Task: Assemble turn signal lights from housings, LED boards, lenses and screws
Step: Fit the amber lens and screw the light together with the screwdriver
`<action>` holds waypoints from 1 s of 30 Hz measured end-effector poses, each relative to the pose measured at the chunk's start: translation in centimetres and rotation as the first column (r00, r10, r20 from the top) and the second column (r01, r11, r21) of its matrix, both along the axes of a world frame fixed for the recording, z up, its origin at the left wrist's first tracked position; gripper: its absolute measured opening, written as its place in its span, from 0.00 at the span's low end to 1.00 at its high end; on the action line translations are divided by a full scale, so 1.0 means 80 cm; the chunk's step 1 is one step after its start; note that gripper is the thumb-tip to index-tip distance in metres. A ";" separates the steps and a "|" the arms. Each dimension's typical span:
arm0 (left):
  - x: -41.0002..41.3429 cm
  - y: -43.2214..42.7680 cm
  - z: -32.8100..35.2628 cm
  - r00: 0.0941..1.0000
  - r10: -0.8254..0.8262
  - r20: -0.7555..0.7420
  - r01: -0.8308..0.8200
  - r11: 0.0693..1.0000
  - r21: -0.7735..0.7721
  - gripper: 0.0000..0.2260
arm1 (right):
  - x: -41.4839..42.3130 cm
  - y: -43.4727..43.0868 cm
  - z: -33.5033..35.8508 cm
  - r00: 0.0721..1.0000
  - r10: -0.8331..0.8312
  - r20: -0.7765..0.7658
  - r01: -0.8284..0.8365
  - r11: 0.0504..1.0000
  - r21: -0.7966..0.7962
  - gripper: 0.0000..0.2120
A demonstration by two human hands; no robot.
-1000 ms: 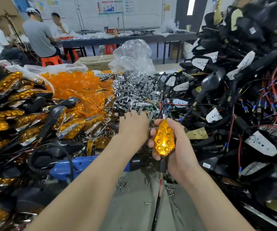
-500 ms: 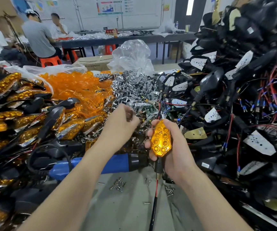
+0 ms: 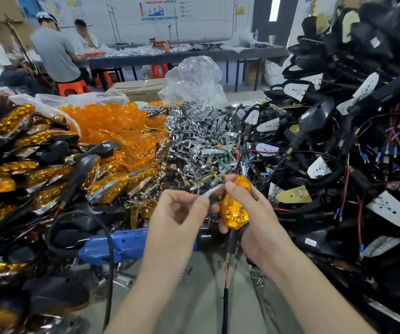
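Observation:
My right hand (image 3: 258,213) grips a turn signal light (image 3: 234,208) with an amber lens; its black stem and red wire hang down toward the table. My left hand (image 3: 178,213) pinches a thin chrome trim piece (image 3: 212,191) and holds its tip against the light's left edge. Behind my hands lie a heap of chrome trim pieces (image 3: 199,138), a pile of loose amber lenses (image 3: 117,126), and on the right a mound of black housings with white LED boards (image 3: 338,145). Loose screws (image 3: 258,280) lie on the grey table.
A blue electric screwdriver (image 3: 122,244) with a black cable lies under my left forearm. Finished amber lights (image 3: 37,179) are stacked on the left. A clear plastic bag (image 3: 194,80) and a cardboard box (image 3: 136,89) stand behind. People sit at a far table (image 3: 184,56).
My left hand came back from the chrome heap with a chrome trim piece and brought it to the light. My right hand tilted the light leftward.

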State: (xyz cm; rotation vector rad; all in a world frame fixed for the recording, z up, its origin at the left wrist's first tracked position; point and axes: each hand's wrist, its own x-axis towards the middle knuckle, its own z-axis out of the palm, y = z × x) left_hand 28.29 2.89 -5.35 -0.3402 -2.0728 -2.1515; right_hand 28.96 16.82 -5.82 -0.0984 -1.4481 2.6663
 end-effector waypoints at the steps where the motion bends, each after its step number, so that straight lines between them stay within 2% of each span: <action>1: 0.003 0.002 0.000 1.000 -0.016 -0.010 0.016 0.999 -0.039 0.05 | 0.001 0.001 0.001 1.000 -0.006 0.002 0.006 1.000 -0.009 0.06; 7: -0.001 -0.004 -0.003 0.987 -0.163 -0.005 0.160 0.973 -0.164 0.07 | 0.002 0.003 0.006 1.000 -0.010 -0.003 0.011 0.999 0.030 0.06; 11: -0.006 -0.011 -0.006 0.950 -0.275 0.147 0.266 0.961 0.077 0.11 | 0.002 0.004 0.007 1.000 0.009 -0.021 -0.009 1.000 -0.004 0.06; 16: -0.006 -0.011 -0.003 0.917 -0.342 0.204 0.285 0.921 0.265 0.11 | 0.004 0.004 0.009 0.999 0.017 -0.033 -0.018 1.000 -0.009 0.06; 24: -0.007 -0.013 -0.005 0.900 -0.366 0.237 0.280 0.901 0.331 0.12 | 0.004 0.006 0.011 1.000 0.009 -0.020 -0.009 1.000 -0.002 0.05; 28: -0.006 -0.014 -0.004 0.903 -0.365 0.227 0.289 0.907 0.308 0.12 | 0.004 0.006 0.011 1.000 0.006 -0.027 -0.006 1.000 -0.008 0.05; 30: -0.006 -0.016 -0.002 0.920 -0.332 0.209 0.278 0.928 0.249 0.12 | 0.003 0.006 0.011 1.000 0.000 -0.024 -0.001 1.000 -0.019 0.05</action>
